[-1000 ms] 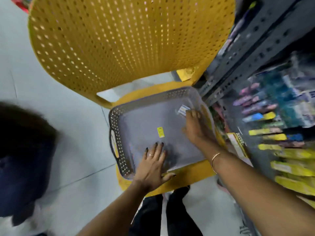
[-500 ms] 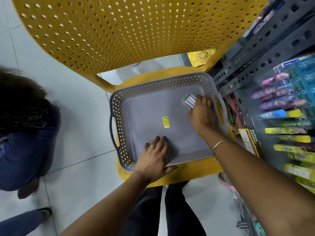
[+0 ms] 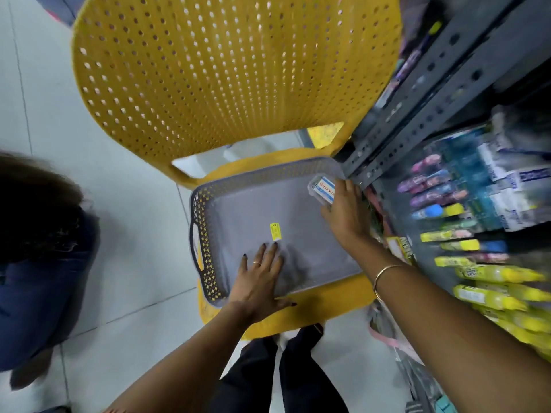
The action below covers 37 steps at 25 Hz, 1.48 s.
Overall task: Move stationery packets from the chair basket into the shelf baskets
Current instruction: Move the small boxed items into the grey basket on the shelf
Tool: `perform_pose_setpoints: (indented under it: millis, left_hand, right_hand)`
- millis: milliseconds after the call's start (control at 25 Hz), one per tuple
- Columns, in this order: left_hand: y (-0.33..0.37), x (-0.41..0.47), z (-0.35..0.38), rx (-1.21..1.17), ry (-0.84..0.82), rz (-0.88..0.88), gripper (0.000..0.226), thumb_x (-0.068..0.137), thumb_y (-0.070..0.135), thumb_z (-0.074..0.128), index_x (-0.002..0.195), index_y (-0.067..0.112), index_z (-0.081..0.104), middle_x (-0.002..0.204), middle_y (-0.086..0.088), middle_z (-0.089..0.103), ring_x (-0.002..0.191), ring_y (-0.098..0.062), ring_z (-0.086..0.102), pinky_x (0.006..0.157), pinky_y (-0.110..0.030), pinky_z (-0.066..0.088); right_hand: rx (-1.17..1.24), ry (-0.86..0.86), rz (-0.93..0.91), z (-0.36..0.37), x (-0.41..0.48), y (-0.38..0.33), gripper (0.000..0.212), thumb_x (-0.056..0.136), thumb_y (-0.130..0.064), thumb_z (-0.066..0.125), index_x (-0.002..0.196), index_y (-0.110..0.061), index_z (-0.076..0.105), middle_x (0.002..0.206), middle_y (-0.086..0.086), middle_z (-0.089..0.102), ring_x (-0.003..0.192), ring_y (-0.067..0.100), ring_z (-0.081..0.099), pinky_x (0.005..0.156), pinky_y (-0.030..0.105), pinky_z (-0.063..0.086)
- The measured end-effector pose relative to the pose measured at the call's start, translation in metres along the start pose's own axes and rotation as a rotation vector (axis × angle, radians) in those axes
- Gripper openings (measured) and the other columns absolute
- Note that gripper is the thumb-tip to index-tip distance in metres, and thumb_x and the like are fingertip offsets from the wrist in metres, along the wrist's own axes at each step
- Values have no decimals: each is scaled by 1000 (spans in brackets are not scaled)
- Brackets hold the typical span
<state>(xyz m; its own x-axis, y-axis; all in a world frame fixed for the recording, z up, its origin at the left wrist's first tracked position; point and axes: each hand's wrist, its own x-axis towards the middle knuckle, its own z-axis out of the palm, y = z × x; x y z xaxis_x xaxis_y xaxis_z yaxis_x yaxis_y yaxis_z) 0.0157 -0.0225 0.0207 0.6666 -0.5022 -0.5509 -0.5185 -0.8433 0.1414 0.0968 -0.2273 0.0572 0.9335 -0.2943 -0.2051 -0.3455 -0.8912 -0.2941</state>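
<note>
Packet [image 3: 323,190] lies at the grey basket's [image 3: 208,242] two o'clock corner, right hand [image 3: 346,214] closed over it. Left hand [image 3: 262,278] presses flat, holding nothing, at six o'clock. Recommended: secure pinch, lift clear of the rim, basket steadied.

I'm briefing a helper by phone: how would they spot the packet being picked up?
Find the yellow chair; a grey basket sits on its seat. In its far right corner, under the right hand, lies the clear packet with a white, red-lettered label, the only packet there.
</note>
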Motion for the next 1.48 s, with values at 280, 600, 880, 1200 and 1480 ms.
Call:
perform_pose_setpoints:
  millis: [280, 600, 880, 1200, 1480]
  left_hand:
    - [23, -7, -122, 27, 365, 217, 98, 74, 78, 24, 140, 8, 39, 150, -12, 12, 137, -37, 26, 104, -57, 33]
    - [136, -49, -286, 98, 772, 577, 77, 76, 65, 37, 118, 5, 60, 138, -18, 48, 130, -30, 33, 97, -48, 41]
    - [293, -125, -329, 108, 939, 877, 80, 79, 65, 41, 130, 3, 49, 149, -19, 31, 137, -35, 26, 107, -52, 29]
    - [496, -258, -238, 172, 872, 1201, 82, 78, 64, 34, 127, 0, 52, 140, -21, 45, 130, -32, 33, 103, -50, 25]
    - [593, -300, -142, 369, 638, 1268, 84, 80, 69, 28, 123, 4, 58, 141, -16, 44, 132, -30, 39, 107, -44, 33]
  right_hand:
    - [93, 210, -93, -182, -33, -15, 47, 77, -18, 64, 120, -8, 50, 119, 17, 51, 116, 35, 45, 87, 44, 43]
    - [-5, 557, -11, -406, -148, 9, 45, 75, -24, 65, 117, -11, 53, 116, 14, 55, 113, 32, 49, 88, 44, 47]
    - [-92, 710, 320, -493, -324, 119, 44, 78, -29, 66, 115, -7, 54, 119, 18, 55, 112, 35, 51, 89, 38, 44]
    - [-66, 618, 746, -498, -576, 261, 48, 81, -48, 61, 103, -6, 56, 113, 22, 60, 105, 37, 59, 83, 37, 47]
    - [9, 487, 867, -451, -696, 361, 39, 80, -36, 67, 107, -7, 60, 114, 19, 64, 105, 32, 59, 90, 39, 49]
